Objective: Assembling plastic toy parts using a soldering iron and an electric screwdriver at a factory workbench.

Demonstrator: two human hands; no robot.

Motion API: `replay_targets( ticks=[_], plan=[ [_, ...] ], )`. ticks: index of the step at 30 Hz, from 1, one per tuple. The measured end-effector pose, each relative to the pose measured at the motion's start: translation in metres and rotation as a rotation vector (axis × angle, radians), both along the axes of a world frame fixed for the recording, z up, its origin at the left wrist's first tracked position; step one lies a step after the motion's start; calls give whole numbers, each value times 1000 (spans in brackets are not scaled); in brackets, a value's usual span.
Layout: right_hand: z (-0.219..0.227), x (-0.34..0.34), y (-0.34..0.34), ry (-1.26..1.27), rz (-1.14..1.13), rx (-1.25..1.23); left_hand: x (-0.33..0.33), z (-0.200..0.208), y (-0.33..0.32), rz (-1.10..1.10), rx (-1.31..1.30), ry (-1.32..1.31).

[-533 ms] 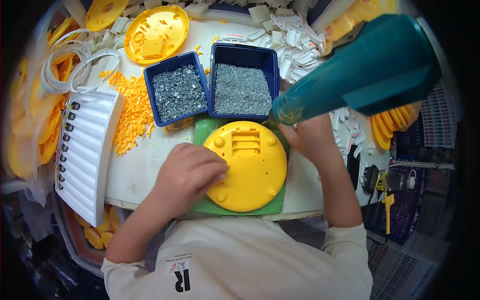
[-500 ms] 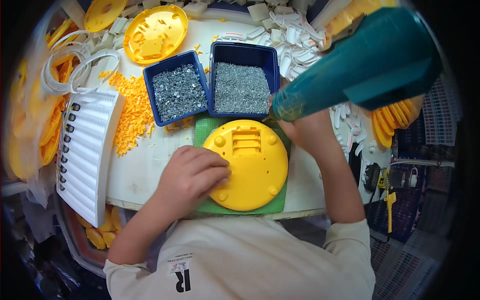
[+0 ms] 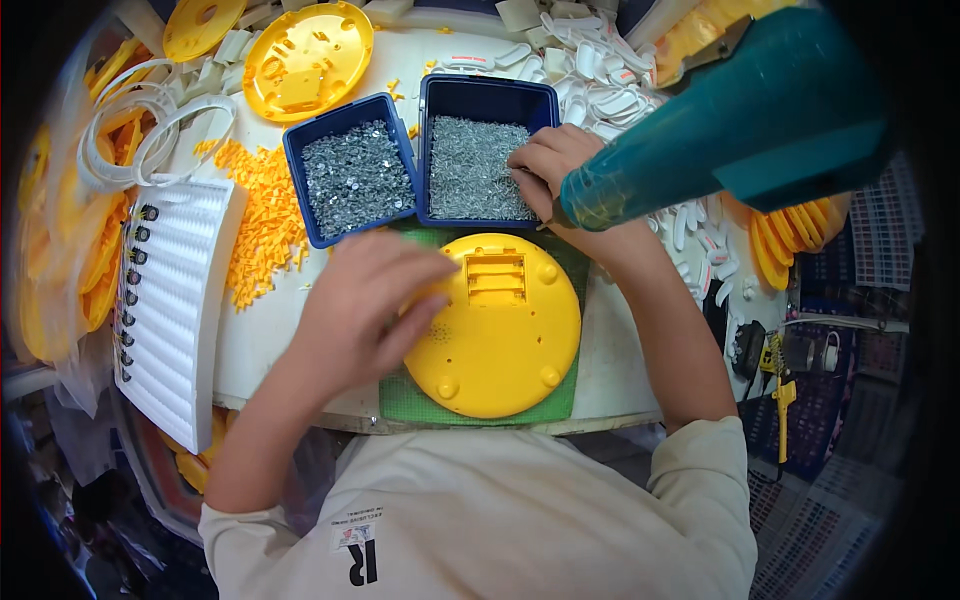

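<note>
A round yellow plastic housing (image 3: 492,350) lies on a green mat (image 3: 400,400), its open battery compartment (image 3: 496,280) facing up. Over the housing's upper left edge hovers my left hand (image 3: 370,300), smeared by motion; its fingers and thumb are apart with nothing between them. At the right blue bin (image 3: 430,205), full of small silvery screws (image 3: 475,165), my right hand (image 3: 560,160) reaches over the right wall. Its fingers are bent toward the thumb, and whatever lies between the tips is too small to make out. A teal power-tool body (image 3: 720,130) hides part of that hand.
Another blue bin (image 3: 305,200) holds small metal parts. Loose yellow pieces (image 3: 262,220) and a white foam tray (image 3: 180,320) lie left, near white rings (image 3: 150,130). At the back are a yellow shell (image 3: 308,62) and white strips (image 3: 600,80). Yellow discs (image 3: 795,235) stand right.
My right hand has moved from beside the tool's tip up and left over the screw bin. My left hand has lifted off the housing, moving slightly up and left.
</note>
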State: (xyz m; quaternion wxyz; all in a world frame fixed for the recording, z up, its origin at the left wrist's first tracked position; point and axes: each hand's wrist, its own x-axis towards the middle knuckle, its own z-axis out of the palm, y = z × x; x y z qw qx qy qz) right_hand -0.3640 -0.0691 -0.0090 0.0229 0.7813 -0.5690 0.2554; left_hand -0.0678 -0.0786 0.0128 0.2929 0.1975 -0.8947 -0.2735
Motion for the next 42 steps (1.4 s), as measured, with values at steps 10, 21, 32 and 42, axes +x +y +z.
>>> replay_targets(
  ticks=[10, 21, 32, 42],
  plan=[
    [8, 0, 25, -115, -20, -30, -69, -32, -85, 120, -413, -237],
    [18, 14, 84, -611, -246, 437, -56, -21, -65, 139, -133, -54],
    [16, 18, 81, -425, -225, 493, -26, -7, -14, 260, 339, -142],
    [32, 13, 88, -449, -91, 511, -28, -15, -14, 263, 280, -250]
  ],
)
